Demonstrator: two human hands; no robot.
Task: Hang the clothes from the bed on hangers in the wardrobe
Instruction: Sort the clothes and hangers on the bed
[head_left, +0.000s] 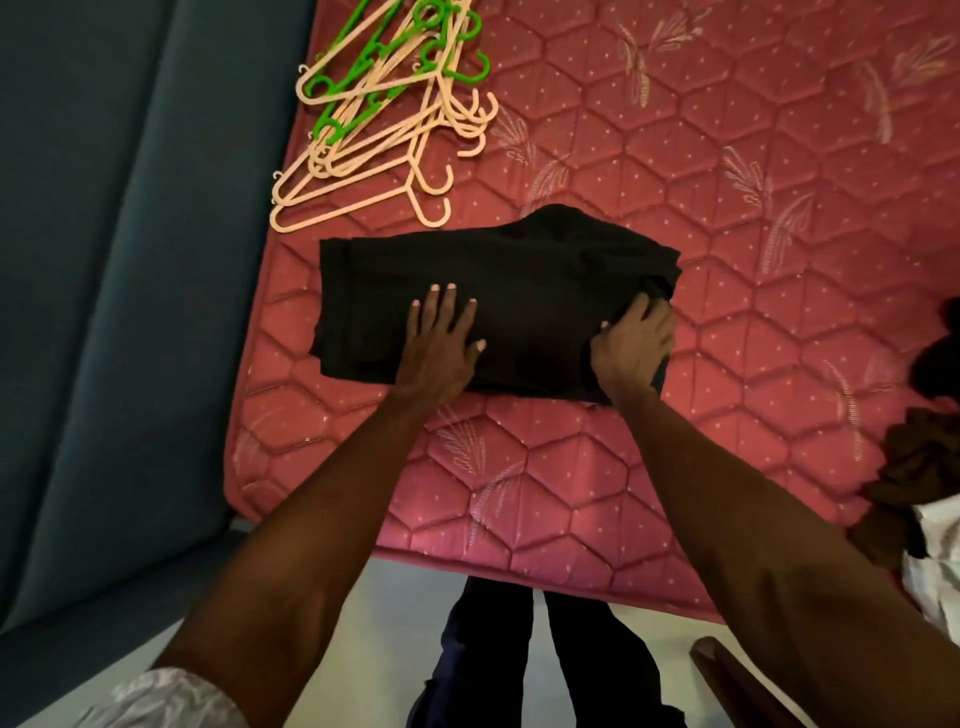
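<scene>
A folded black garment (519, 280) lies on the pink quilted mattress (727, 260), near its front left corner. My left hand (441, 338) rests flat on the garment's near middle with fingers spread and straight. At the garment's right end, my right hand (631, 343) curls its fingers into the fabric and grips that edge. A pile of several cream and green plastic hangers (384, 114) lies on the mattress just beyond the garment, to the upper left. The wardrobe is out of view.
A dark blue padded surface (114, 260) runs along the mattress's left side. More clothes, dark brown and white (919, 493), are heaped at the right edge. A dark wooden piece (727, 680) shows at the bottom right. My legs stand on pale floor below the mattress edge.
</scene>
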